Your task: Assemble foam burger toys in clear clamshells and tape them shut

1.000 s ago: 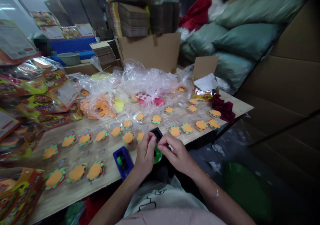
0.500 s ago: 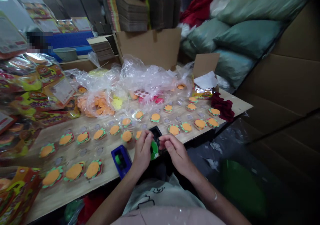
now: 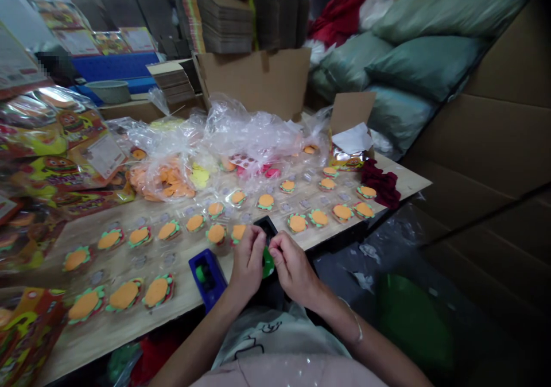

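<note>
My left hand (image 3: 247, 260) and my right hand (image 3: 294, 267) are both closed in a pinch, a small gap apart at the table's front edge. Whatever is between their fingertips is too small to make out. Just behind and between them stands a black tape dispenser (image 3: 267, 226) with a green roll (image 3: 267, 263), partly hidden by my hands. To the left of my left hand lies a blue tape dispenser (image 3: 208, 281), also with a green roll. A toy burger (image 3: 238, 233) with an orange top is partly behind my left hand.
Toy burgers (image 3: 157, 291) and clear plastic trays lie in rows on the wooden table (image 3: 124, 332). Clear bags (image 3: 253, 134) of foam pieces lie along the back. Packaged burger boxes (image 3: 64, 166) are stacked at left. Dark red cloth (image 3: 381, 183) lies at the right end.
My right hand has moved left towards my left hand, and its spread fingers have closed into a pinch. My left hand stays pinched. The view has shifted slightly.
</note>
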Demonstrator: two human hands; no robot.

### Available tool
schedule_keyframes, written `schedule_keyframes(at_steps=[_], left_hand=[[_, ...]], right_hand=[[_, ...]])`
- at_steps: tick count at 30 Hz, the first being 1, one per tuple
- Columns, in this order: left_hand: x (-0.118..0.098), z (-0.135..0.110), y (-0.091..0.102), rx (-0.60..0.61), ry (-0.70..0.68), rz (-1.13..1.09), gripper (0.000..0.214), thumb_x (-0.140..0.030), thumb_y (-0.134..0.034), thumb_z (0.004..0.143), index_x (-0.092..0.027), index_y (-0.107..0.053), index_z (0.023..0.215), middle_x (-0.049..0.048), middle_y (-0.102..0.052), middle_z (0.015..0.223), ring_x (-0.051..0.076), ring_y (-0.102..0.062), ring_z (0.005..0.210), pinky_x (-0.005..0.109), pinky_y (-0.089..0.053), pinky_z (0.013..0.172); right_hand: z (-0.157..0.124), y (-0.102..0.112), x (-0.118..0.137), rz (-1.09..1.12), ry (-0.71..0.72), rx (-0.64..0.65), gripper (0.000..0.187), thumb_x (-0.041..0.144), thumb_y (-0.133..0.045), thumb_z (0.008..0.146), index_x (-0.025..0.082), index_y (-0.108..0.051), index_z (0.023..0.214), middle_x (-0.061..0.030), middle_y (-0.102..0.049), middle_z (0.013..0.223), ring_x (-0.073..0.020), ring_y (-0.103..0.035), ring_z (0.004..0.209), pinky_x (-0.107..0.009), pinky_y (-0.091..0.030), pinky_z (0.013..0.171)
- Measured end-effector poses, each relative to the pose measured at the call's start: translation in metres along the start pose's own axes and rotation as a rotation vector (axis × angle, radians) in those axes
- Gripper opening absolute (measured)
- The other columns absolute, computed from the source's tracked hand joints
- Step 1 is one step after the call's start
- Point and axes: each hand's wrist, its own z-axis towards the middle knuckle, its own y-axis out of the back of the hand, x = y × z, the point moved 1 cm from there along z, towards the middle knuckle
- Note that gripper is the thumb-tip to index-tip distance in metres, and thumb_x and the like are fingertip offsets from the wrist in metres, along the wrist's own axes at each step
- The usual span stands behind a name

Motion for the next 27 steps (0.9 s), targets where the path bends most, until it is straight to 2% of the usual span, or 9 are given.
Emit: schedule_keyframes(at_steps=[4, 7, 9, 13, 20, 24, 27], left_hand=[[-0.005, 0.001, 0.001, -0.01, 0.004, -0.017, 0.021, -0.035, -0.039, 0.092, -0.02, -0.046, 0.079, -0.0025, -0.046, 0.07, 0.013, -0.045, 0.065, 0.025, -0.036, 0.062], [-0.007, 0.0, 0.003, -0.005, -0.026, 0.008, 0.02, -0.033, -0.038, 0.093, -0.02, -0.046, 0.08, -0.0024, -0.046, 0.07, 0.013, -0.045, 0.065, 0.025, -0.035, 0.063], [-0.007, -0.001, 0.003, 0.003, -0.048, 0.026, 0.02, -0.033, -0.038, 0.094, -0.02, -0.046, 0.08, -0.0029, -0.045, 0.069, 0.012, -0.043, 0.064, 0.026, -0.034, 0.062], [-0.006, -0.003, 0.003, 0.022, -0.048, 0.031, 0.021, -0.033, -0.038, 0.094, -0.02, -0.045, 0.08, -0.0037, -0.043, 0.067, 0.012, -0.041, 0.061, 0.026, -0.033, 0.059], [-0.005, 0.001, 0.007, 0.057, -0.074, 0.091, 0.019, -0.032, -0.039, 0.093, -0.02, -0.046, 0.079, -0.003, -0.045, 0.07, 0.013, -0.044, 0.065, 0.026, -0.034, 0.064], [-0.003, 0.002, 0.006, 0.069, -0.061, 0.085, 0.02, -0.032, -0.04, 0.091, -0.02, -0.047, 0.077, -0.002, -0.046, 0.069, 0.014, -0.045, 0.066, 0.026, -0.035, 0.064], [-0.003, 0.002, 0.004, 0.076, -0.011, 0.029, 0.02, -0.033, -0.041, 0.09, -0.02, -0.046, 0.076, -0.0017, -0.046, 0.069, 0.015, -0.045, 0.066, 0.026, -0.036, 0.064]], right_hand=[[-0.003, 0.003, -0.004, 0.244, -0.14, -0.079, 0.015, 0.027, -0.038, 0.094, 0.02, -0.049, 0.088, -0.0002, -0.051, 0.076, -0.0128, -0.051, 0.069, -0.024, -0.042, 0.063], [0.001, 0.01, -0.005, 0.304, -0.172, -0.011, 0.019, 0.029, -0.04, 0.094, 0.019, -0.055, 0.098, -0.003, -0.058, 0.087, -0.0136, -0.056, 0.077, -0.025, -0.045, 0.067], [0.004, 0.013, -0.003, 0.225, -0.136, 0.042, 0.017, 0.028, -0.044, 0.092, 0.019, -0.058, 0.097, -0.0033, -0.06, 0.088, -0.0138, -0.056, 0.078, -0.025, -0.045, 0.067], [0.007, 0.018, 0.002, -0.004, -0.025, 0.08, 0.014, 0.022, -0.045, 0.091, 0.018, -0.056, 0.084, -0.0007, -0.055, 0.075, -0.0122, -0.051, 0.068, -0.024, -0.041, 0.063], [0.02, 0.027, 0.009, -0.441, 0.307, 0.262, 0.013, 0.015, -0.038, 0.089, 0.019, -0.049, 0.082, -0.0048, -0.05, 0.079, -0.0166, -0.046, 0.072, -0.029, -0.038, 0.063], [0.027, 0.028, 0.003, -0.41, 0.354, 0.329, 0.009, 0.012, -0.042, 0.083, 0.02, -0.045, 0.078, -0.0025, -0.047, 0.075, -0.0149, -0.042, 0.065, -0.027, -0.035, 0.058], [0.026, 0.026, -0.001, -0.294, 0.346, 0.302, 0.011, 0.01, -0.042, 0.079, 0.021, -0.042, 0.078, -0.0007, -0.045, 0.073, -0.0137, -0.041, 0.064, -0.026, -0.035, 0.057]])
